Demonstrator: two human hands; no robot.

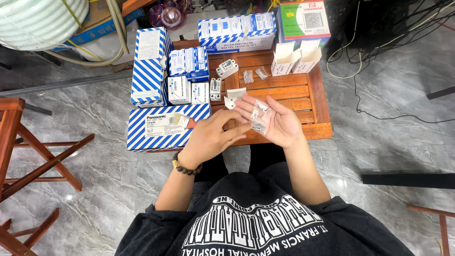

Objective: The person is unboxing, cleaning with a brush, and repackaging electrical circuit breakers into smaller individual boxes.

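1. While it lies across the open palm of the right hand (pixel 279 124), the small clear plastic bag (pixel 260 116) sits above the near edge of the wooden table (pixel 313 102).
2. Left hand (pixel 211 137) is loosely curled, its fingertips touching the bag's near edge; whether it pinches is unclear.
3. Judged by its look, the bag is very light, limp and slick, with small hard pieces weighing its lower end.
4. Best hold seems the empty top edge, pinched flat.
5. Behind it on the table lie two similar bags (pixel 255 74) and an open white carton (pixel 283 60).
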